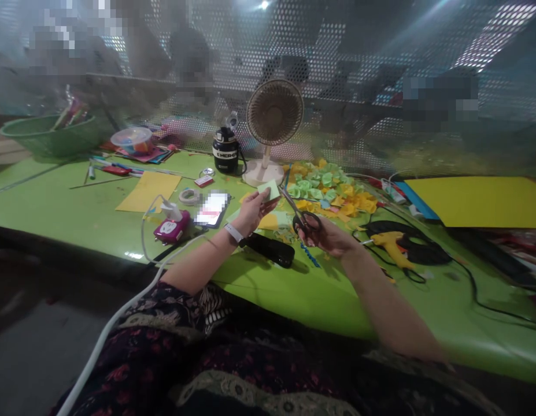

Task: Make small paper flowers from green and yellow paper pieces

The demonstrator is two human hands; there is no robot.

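Observation:
Pinched in my left hand is a small pale green piece of paper, raised above the table. My right hand has its fingers through the handles of black-handled scissors. The blades point up and left, close to the paper's right edge; whether they touch it I cannot tell. Beyond the scissors lies a heap of green and yellow paper flowers. Below my hands, a black stapler-like object rests on the green table, beside a curled blue strip.
To the right lie a yellow glue gun with its cord and a yellow sheet. A fan and a black bottle stand at the back. Leftward are a phone, a tape roll and a purple socket block.

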